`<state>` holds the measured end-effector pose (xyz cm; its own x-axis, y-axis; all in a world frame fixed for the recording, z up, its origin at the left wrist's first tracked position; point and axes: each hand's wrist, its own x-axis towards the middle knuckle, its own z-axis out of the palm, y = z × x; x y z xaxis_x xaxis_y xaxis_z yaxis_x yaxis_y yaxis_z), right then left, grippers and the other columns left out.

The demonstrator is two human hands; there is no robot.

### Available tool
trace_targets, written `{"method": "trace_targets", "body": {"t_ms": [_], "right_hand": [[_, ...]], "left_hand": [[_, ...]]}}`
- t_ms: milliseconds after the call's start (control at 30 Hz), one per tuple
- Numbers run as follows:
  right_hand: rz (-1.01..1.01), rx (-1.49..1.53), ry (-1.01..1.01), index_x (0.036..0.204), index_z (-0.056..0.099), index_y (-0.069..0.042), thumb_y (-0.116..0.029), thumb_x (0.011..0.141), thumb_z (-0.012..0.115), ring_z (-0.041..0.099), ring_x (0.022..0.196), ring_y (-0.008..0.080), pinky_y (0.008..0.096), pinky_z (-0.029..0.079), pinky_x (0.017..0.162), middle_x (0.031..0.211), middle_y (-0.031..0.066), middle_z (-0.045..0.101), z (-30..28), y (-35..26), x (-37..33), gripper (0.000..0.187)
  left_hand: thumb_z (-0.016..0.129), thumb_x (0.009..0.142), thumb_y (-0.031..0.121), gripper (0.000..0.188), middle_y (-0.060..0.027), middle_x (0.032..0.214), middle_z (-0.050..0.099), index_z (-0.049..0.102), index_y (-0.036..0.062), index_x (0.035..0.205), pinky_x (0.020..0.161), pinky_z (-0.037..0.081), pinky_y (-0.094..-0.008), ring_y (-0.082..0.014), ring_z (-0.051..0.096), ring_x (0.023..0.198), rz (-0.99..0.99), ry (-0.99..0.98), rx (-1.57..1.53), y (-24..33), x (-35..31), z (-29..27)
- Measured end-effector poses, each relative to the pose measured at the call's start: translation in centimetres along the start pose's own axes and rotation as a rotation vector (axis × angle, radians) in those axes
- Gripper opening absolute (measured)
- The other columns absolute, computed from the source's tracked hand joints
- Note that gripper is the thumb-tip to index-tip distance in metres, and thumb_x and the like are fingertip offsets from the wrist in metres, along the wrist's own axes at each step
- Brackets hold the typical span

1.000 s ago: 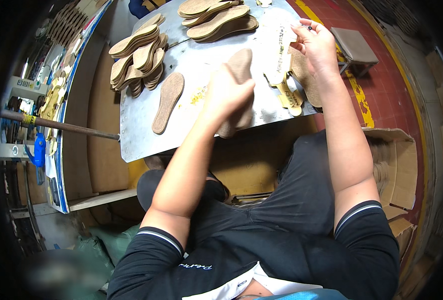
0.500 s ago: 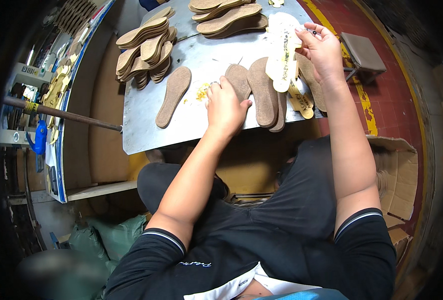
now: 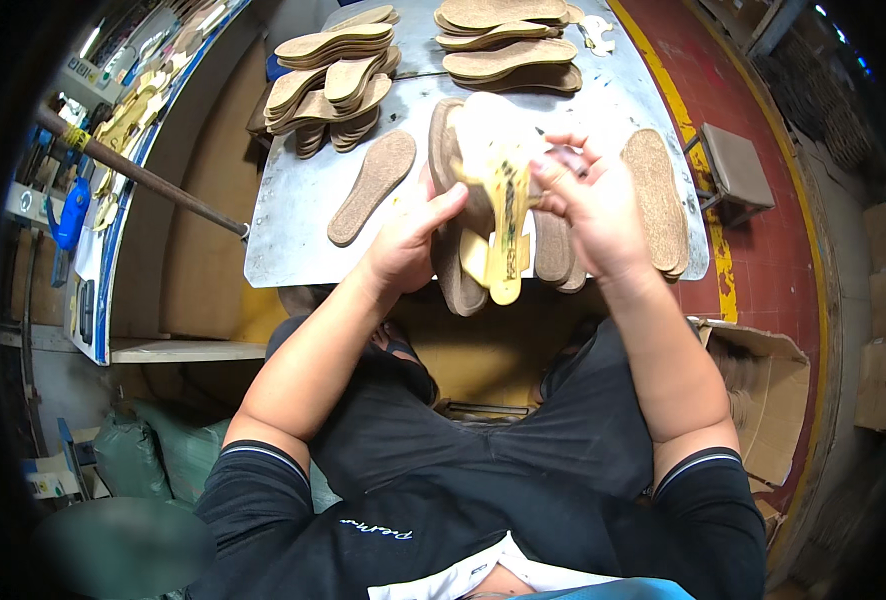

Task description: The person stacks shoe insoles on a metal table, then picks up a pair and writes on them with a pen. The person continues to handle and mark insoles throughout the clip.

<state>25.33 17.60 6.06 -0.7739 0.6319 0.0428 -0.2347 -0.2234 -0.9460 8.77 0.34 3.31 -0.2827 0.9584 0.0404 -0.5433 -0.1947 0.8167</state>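
Note:
My left hand [image 3: 411,238] is closed on a brown cork-like insole [image 3: 455,285], held up on edge over the table's near side. Against that insole lies a pale yellow sole-shaped template [image 3: 506,225] with dark marks and side tabs, blurred by motion. At the template's right edge, my right hand [image 3: 598,210] has its thumb and fingers closed on it. Something thin and dark, perhaps a pen, shows between those fingers, too smeared to be sure. Flat on the table, one insole [image 3: 373,188] lies to the left, and others [image 3: 555,250] lie partly behind the template.
Piles of insoles stand at the back left [image 3: 333,80] and back middle [image 3: 511,60] of the metal table [image 3: 293,250]. More insoles [image 3: 653,200] lie at its right edge. A stool [image 3: 733,170] is beyond, a cardboard box [image 3: 778,400] beside my right leg, and a metal pole [image 3: 153,175] at left.
My left hand has lifted an insole off the table. My right hand has brought the template leftward and nearer, against that insole. The view has also shifted.

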Motion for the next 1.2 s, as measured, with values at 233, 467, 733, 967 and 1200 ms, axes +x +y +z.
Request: {"method": "trace_targets", "body": {"t_ms": [233,467,733,967,1200], "right_hand": [[0.004,-0.101,-0.05,0.133,0.066,-0.001,-0.001,0.103,0.083,0.072,0.113,0.0125,0.0308,0.057,0.108,0.12,0.0076,0.076,1.9,2.2,-0.1,0.034],[-0.086,-0.231,-0.095,0.123,0.066,0.0,-0.003,0.103,0.086,0.073,0.104,0.0105,0.0275,0.06,0.095,0.117,0.0075,0.078,2.3,2.9,-0.2,0.029],[-0.045,-0.263,-0.081,0.114,0.066,-0.003,-0.003,0.098,0.091,0.072,0.096,0.0062,0.0237,0.059,0.087,0.104,0.0031,0.076,2.5,2.4,-0.8,0.029],[-0.251,-0.36,0.018,0.117,0.07,-0.004,-0.013,0.111,0.079,0.055,0.087,0.0029,0.0213,0.047,0.081,0.097,-0.0047,0.062,2.3,2.0,-0.8,0.014],[-0.629,-0.941,0.044,0.123,0.077,-0.003,-0.046,0.127,0.043,0.056,0.086,0.01,0.0279,0.047,0.083,0.095,0.0021,0.065,-0.7,0.4,1.1,0.055]], "left_hand": [[0.081,0.095,0.073,0.126,-0.017,0.173,0.052,0.017,0.0107,0.184,0.127,0.05,-0.0517,-0.0304,0.058,0.154,0.034,0.0,0.161,-2.1,-0.6,-1.6],[0.092,0.067,0.086,0.152,-0.0138,0.165,0.061,0.03,0.0036,0.179,0.106,0.068,-0.0481,-0.0253,0.073,0.134,0.028,-0.04,0.098,0.1,-0.5,-1.1],[0.088,0.094,0.029,0.095,-0.0156,0.164,0.06,0.044,-0.0055,0.17,0.114,0.062,-0.0464,-0.0266,0.07,0.138,0.064,-0.111,0.07,0.9,-0.4,-1.8],[0.077,0.104,0.021,0.073,-0.0207,0.14,0.076,0.05,-0.0057,0.166,0.105,0.065,-0.0438,-0.0267,0.079,0.121,-0.003,-0.14,0.025,1.1,-0.7,-2.2],[0.071,0.112,0.019,0.053,-0.0199,0.125,0.082,0.056,-0.0054,0.157,0.097,0.067,-0.0386,-0.0248,0.082,0.11,-0.066,-0.084,0.078,1.0,-1.1,-1.4]]}}
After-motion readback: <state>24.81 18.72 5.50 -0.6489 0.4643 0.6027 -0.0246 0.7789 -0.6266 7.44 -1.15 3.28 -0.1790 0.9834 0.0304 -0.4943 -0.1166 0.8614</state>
